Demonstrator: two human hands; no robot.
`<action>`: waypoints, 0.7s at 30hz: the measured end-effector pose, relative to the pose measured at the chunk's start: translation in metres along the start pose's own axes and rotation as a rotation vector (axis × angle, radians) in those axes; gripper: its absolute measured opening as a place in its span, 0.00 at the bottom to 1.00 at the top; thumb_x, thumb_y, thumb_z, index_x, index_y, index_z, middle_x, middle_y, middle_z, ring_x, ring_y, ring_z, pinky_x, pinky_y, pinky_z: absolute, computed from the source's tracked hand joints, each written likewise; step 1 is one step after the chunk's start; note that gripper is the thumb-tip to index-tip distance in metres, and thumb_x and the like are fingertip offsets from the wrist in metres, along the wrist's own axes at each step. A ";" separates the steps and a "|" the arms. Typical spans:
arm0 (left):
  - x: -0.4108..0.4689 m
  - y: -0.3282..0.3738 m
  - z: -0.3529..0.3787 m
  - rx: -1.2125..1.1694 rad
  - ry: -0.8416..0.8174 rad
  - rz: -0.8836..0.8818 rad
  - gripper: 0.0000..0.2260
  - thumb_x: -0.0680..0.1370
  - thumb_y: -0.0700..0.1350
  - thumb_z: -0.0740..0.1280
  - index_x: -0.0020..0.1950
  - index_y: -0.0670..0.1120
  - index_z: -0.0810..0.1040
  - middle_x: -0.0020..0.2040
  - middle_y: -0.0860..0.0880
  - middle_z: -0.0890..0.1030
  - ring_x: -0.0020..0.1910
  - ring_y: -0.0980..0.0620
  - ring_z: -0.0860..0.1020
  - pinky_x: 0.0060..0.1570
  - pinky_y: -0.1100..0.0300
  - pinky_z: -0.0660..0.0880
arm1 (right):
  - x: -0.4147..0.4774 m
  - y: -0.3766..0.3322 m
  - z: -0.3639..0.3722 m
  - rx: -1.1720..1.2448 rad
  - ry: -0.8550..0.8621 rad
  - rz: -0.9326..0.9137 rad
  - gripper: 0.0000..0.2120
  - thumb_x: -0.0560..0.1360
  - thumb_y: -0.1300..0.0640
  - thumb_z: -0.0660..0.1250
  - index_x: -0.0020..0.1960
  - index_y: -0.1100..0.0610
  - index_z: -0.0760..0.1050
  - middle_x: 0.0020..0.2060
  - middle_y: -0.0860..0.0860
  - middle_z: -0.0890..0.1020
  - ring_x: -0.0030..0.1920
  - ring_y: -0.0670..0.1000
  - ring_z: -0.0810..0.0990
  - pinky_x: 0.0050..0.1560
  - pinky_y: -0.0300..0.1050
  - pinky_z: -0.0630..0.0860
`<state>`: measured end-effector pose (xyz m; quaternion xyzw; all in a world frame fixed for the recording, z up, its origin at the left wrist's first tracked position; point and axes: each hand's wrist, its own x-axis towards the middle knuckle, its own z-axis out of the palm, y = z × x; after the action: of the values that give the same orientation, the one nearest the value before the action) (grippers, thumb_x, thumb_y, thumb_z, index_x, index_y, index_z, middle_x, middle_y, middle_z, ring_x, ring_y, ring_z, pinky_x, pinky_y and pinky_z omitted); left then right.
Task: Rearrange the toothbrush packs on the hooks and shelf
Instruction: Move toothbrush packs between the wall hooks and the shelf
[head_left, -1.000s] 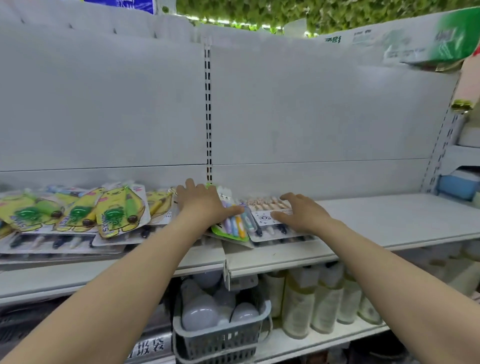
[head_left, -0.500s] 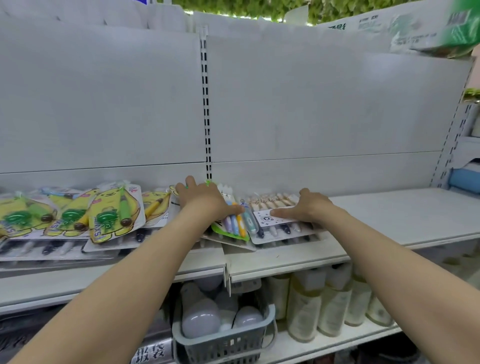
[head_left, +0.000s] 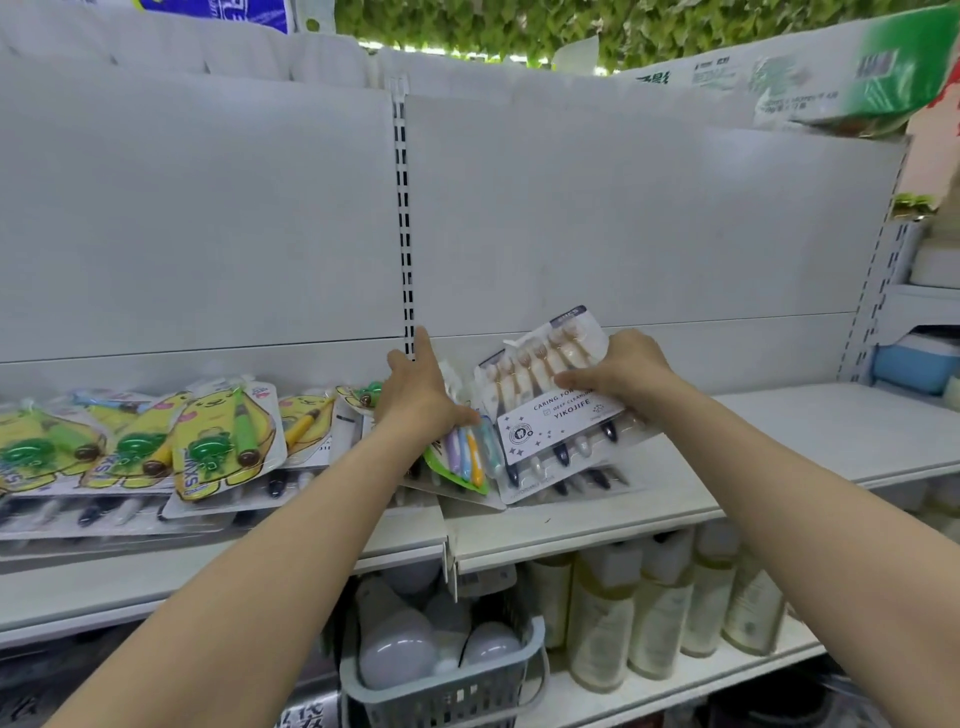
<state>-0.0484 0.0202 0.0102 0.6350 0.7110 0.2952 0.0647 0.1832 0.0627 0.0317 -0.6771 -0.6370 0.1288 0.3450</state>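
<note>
My right hand (head_left: 621, 371) grips a clear multi-pack of white and dark toothbrushes (head_left: 550, 405) and tilts its top edge up off the white shelf (head_left: 779, 441). My left hand (head_left: 418, 397) holds a green-backed pack of coloured toothbrushes (head_left: 465, 457) beside it, thumb over the pack's top. More flat packs lie under both. To the left, several yellow cartoon packs (head_left: 208, 441) overlap on other packs.
A slotted upright (head_left: 404, 234) splits the bare white back panel. The shelf below holds a grey basket of bulbs (head_left: 447, 670) and pale bottles (head_left: 654, 613). A blue box (head_left: 914, 361) sits at the far right.
My right hand has lifted the multi-pack from lying flat to tilted upward. My left hand now holds the coloured pack instead of resting on it.
</note>
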 end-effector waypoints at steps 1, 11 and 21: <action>-0.001 0.001 0.000 -0.066 0.006 -0.016 0.59 0.68 0.53 0.80 0.81 0.48 0.38 0.74 0.38 0.59 0.68 0.36 0.71 0.60 0.47 0.72 | -0.001 0.000 -0.003 0.032 0.000 -0.010 0.25 0.63 0.43 0.82 0.47 0.59 0.77 0.50 0.57 0.83 0.48 0.56 0.82 0.44 0.48 0.76; -0.002 0.001 -0.014 -0.466 0.191 -0.075 0.20 0.72 0.46 0.78 0.59 0.39 0.78 0.54 0.44 0.80 0.54 0.44 0.78 0.45 0.57 0.70 | -0.021 -0.009 -0.048 0.184 0.280 -0.183 0.32 0.69 0.51 0.80 0.65 0.58 0.67 0.52 0.54 0.79 0.52 0.56 0.80 0.52 0.52 0.77; -0.015 0.007 -0.016 -1.008 -0.056 -0.157 0.12 0.71 0.39 0.78 0.53 0.43 0.82 0.45 0.45 0.86 0.43 0.44 0.85 0.46 0.50 0.82 | -0.045 -0.007 -0.048 0.394 0.470 -0.333 0.32 0.70 0.53 0.79 0.67 0.57 0.66 0.49 0.48 0.78 0.48 0.51 0.78 0.47 0.41 0.72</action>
<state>-0.0472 0.0009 0.0222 0.4771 0.5237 0.5786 0.4043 0.2007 0.0054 0.0591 -0.4953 -0.6048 0.0318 0.6228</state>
